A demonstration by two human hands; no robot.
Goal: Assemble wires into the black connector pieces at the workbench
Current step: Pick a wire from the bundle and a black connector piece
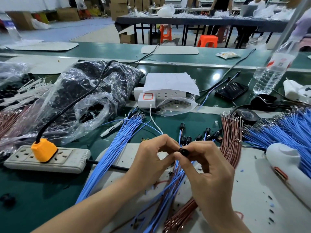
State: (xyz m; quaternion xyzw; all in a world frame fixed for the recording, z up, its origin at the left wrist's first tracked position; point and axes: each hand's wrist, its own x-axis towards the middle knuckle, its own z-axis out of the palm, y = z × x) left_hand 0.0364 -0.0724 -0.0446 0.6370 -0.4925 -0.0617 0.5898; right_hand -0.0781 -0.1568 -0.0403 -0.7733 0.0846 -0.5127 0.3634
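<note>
A small black connector piece (183, 151) sits between my two hands above the grey mat. My right hand (207, 167) pinches it with thumb and fingertips. My left hand (151, 158) has its fingers curled at the connector's left side, pinching a thin wire end that I can barely make out. Blue wires (116, 148) fan out in a bundle to the left. Blue and brown wires with black connectors (188, 139) on their ends lie under and behind my hands. A brown wire bundle (230, 140) lies to the right.
A power strip with an orange plug (44, 150) lies at the left. Behind it sits a plastic bag of black parts (94, 86). A white glue gun (286, 165), more blue wires (282, 132), a tape roll (247, 116), a phone (231, 90) and a water bottle (276, 68) occupy the right.
</note>
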